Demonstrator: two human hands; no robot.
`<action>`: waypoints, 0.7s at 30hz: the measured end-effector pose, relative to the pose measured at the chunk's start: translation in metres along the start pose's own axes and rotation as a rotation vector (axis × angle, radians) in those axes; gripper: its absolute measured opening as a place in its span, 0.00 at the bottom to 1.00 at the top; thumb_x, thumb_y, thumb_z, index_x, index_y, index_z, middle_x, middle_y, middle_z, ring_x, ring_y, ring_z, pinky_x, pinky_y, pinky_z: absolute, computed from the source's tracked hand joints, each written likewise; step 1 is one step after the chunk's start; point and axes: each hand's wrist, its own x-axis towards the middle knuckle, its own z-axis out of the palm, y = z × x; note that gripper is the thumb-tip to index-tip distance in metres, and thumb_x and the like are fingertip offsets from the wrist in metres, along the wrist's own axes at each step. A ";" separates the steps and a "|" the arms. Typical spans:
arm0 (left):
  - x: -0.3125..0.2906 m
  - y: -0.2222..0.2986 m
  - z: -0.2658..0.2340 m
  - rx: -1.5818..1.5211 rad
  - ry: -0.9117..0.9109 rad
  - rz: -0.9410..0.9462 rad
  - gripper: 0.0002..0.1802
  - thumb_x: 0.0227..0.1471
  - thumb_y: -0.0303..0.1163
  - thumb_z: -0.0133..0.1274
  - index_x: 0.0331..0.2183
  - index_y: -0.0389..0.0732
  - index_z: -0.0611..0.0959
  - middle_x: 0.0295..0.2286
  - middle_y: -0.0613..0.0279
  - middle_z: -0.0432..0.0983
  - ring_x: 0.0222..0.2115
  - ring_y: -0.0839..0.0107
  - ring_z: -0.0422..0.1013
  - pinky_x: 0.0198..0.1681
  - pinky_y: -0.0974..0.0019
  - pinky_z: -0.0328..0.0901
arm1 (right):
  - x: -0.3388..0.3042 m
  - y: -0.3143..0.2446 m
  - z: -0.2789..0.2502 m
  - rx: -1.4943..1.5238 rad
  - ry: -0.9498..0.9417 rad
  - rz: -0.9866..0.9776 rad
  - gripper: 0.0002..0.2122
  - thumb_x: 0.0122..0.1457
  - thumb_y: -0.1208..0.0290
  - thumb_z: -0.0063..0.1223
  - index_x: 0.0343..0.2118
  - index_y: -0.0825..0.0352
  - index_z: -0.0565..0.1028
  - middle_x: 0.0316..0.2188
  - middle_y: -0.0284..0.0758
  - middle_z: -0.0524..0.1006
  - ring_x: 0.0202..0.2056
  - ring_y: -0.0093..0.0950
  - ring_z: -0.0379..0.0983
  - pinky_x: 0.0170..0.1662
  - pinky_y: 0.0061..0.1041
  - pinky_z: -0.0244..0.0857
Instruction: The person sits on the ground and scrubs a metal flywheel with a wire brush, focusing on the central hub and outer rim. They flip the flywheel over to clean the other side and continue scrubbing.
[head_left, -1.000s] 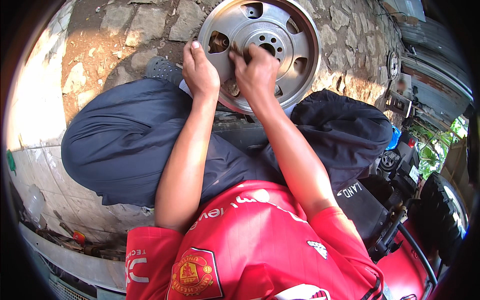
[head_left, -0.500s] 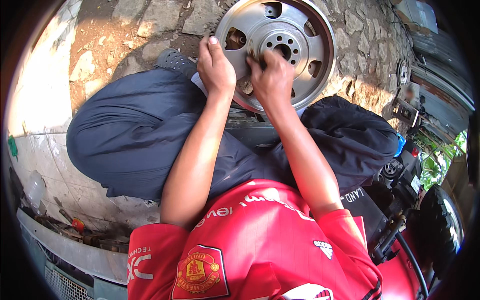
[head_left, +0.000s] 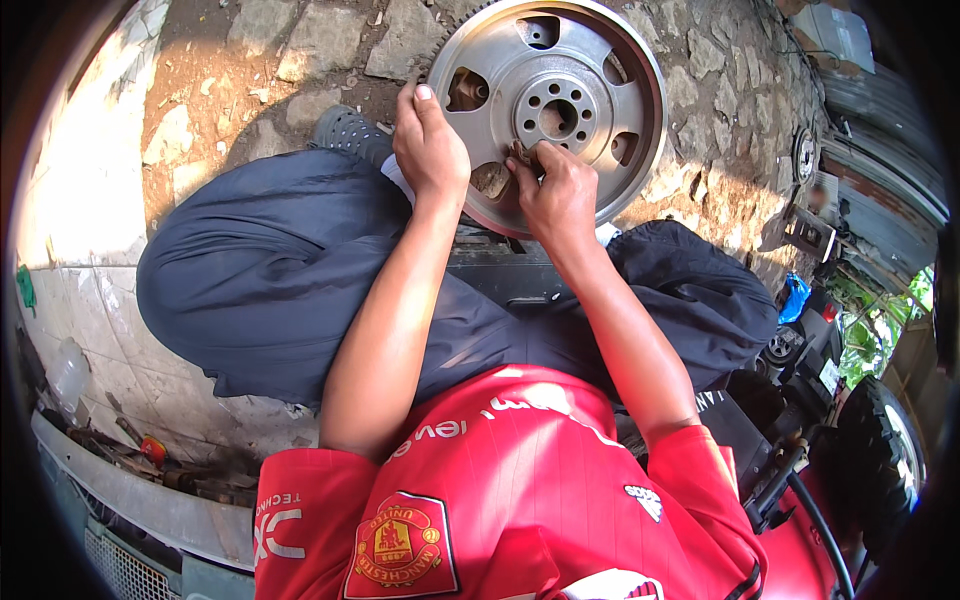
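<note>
A grey metal flywheel [head_left: 610, 150] stands up in front of my crossed legs. It has a toothed outer edge, several cut-out windows and a ring of bolt holes round its centre bore. My left hand [head_left: 432, 150] grips the rim on the left, thumb along the edge and the other fingers mostly hidden. My right hand [head_left: 562, 195] is closed in a pinch at the wheel's face, just below the hub. A small brown scrap [head_left: 518, 153] shows between its thumb and fingertips; what it is made of I cannot make out.
Rough stone paving [head_left: 325, 42] and dirt lie beyond the wheel. A pale tiled ledge [head_left: 110, 330] runs along the left. To the right are a black knobbly tyre [head_left: 880, 450], a blue bag [head_left: 795, 297] and corrugated metal sheets [head_left: 880, 165].
My right hand has moved down from beside the hub to just beneath it, uncovering the centre bore. The left hand has kept its place on the rim.
</note>
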 end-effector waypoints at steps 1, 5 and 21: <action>0.002 -0.001 0.001 -0.002 0.003 0.010 0.27 0.73 0.46 0.39 0.53 0.33 0.80 0.44 0.44 0.83 0.47 0.51 0.77 0.54 0.53 0.67 | 0.005 -0.002 0.002 -0.017 0.033 -0.033 0.11 0.53 0.71 0.69 0.25 0.71 0.76 0.24 0.49 0.77 0.30 0.53 0.77 0.35 0.48 0.69; -0.003 0.011 -0.004 0.013 -0.013 0.009 0.27 0.73 0.47 0.40 0.52 0.33 0.79 0.44 0.39 0.82 0.46 0.43 0.77 0.52 0.50 0.68 | 0.048 -0.022 0.021 0.061 0.253 -0.106 0.13 0.54 0.70 0.69 0.24 0.73 0.76 0.23 0.49 0.77 0.27 0.53 0.76 0.33 0.45 0.69; 0.004 -0.002 -0.006 0.020 -0.066 0.009 0.28 0.73 0.49 0.38 0.51 0.33 0.80 0.44 0.38 0.81 0.47 0.42 0.76 0.52 0.49 0.67 | 0.022 -0.010 0.014 -0.001 0.121 -0.085 0.13 0.54 0.69 0.69 0.24 0.71 0.75 0.24 0.49 0.77 0.30 0.52 0.76 0.35 0.46 0.69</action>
